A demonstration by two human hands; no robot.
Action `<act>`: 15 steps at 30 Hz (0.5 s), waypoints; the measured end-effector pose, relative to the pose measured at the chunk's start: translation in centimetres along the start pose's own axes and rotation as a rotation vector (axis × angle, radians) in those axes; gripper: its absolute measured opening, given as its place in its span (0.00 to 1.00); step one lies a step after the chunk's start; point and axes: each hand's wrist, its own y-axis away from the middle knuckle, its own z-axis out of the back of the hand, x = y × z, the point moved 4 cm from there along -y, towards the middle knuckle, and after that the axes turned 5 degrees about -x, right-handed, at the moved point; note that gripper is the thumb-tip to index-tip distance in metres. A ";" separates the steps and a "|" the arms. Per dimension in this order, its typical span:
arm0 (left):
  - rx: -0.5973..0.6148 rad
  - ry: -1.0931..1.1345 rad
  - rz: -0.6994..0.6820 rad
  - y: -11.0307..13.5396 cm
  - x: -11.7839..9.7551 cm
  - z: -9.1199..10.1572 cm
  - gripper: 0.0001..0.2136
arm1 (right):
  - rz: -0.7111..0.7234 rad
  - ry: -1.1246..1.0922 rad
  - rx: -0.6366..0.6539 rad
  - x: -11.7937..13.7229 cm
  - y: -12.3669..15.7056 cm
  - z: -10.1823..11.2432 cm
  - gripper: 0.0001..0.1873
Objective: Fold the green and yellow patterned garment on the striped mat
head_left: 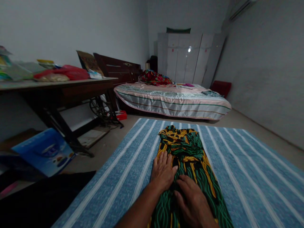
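A green, black and yellow patterned garment (190,148) lies in a long narrow strip on a blue and white striped cloth (128,164). Its far end is bunched into folds, while the near part runs out of view at the bottom. My left hand (163,169) rests flat on the garment's left side, fingers stretched forward. Lower and to the right, my right hand (191,201) lies on the garment with its fingers slightly bent and the thumb apart. Neither hand grips the fabric visibly.
Beyond the striped cloth stands a bed (173,103) with a red floral blanket (155,78). At left, a sewing machine table (90,80) carries bags and bowls. A blue box (45,152) sits below it. White wardrobes (185,60) line the back wall.
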 end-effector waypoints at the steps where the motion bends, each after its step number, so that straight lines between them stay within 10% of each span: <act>1: 0.001 0.000 -0.001 0.0 0.0 0.0 0.27 | -0.007 -0.019 -0.017 -0.4 -0.5 0.5 0.16; 8: 0.011 -0.042 0.001 -2.5 -1.1 2.4 0.19 | -0.181 0.112 -0.046 -7.7 -7.8 3.6 0.18; 15: -0.161 0.018 0.019 -5.2 0.3 0.9 0.15 | -0.388 0.265 0.188 -16.4 -11.0 0.4 0.23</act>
